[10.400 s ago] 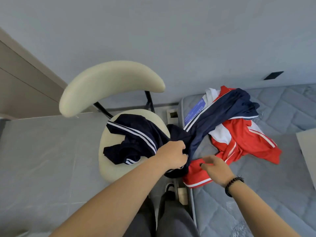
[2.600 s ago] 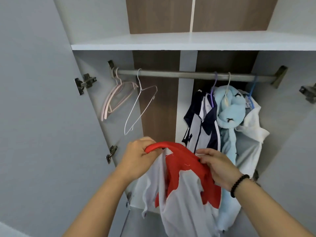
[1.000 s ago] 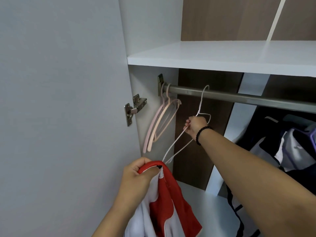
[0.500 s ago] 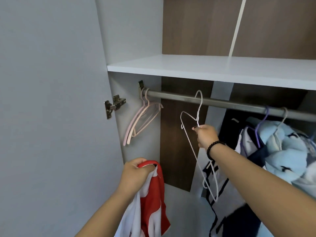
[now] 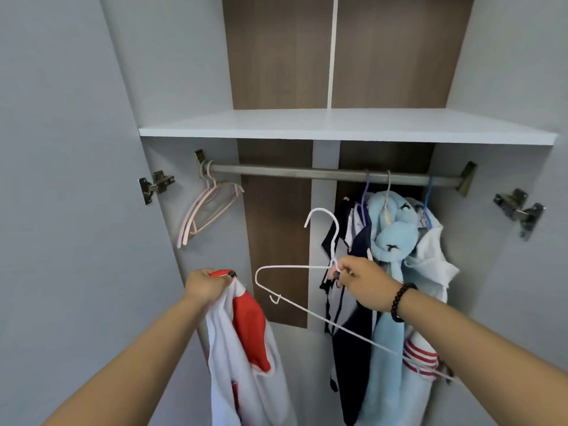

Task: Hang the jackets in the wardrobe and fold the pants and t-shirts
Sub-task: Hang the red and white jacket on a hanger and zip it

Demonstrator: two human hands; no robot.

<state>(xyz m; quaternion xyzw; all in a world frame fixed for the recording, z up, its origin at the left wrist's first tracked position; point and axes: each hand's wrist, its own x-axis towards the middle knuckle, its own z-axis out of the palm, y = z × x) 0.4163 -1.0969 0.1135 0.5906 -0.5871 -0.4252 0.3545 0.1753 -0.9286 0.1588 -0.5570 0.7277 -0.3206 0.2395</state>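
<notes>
Your left hand (image 5: 206,286), lower left of centre, has its fingers curled tight around the collar of the red-and-white fabric jacket (image 5: 246,342); the garment hangs straight down from that fist to the bottom edge of the frame. Your right hand (image 5: 362,284), right of centre, pinches the neck of the thin white wire hanger (image 5: 295,290) between thumb and curled fingers, just under the hook. The hanger is off the grey metal rail (image 5: 307,173): its hook points up at mid-frame, well below the rail, and its long bar slants down toward the lower right. A black beaded bracelet (image 5: 399,301) sits on your right wrist. Two pale pink plastic hangers (image 5: 209,210) hang at the rail's left end, against the wardrobe wall. At the rail's right end hang a navy-and-white garment (image 5: 347,302), a light blue plush garment (image 5: 390,238) and a white one (image 5: 430,256), bunched together. The white shelf (image 5: 338,124) crosses the frame above the rail.
</notes>
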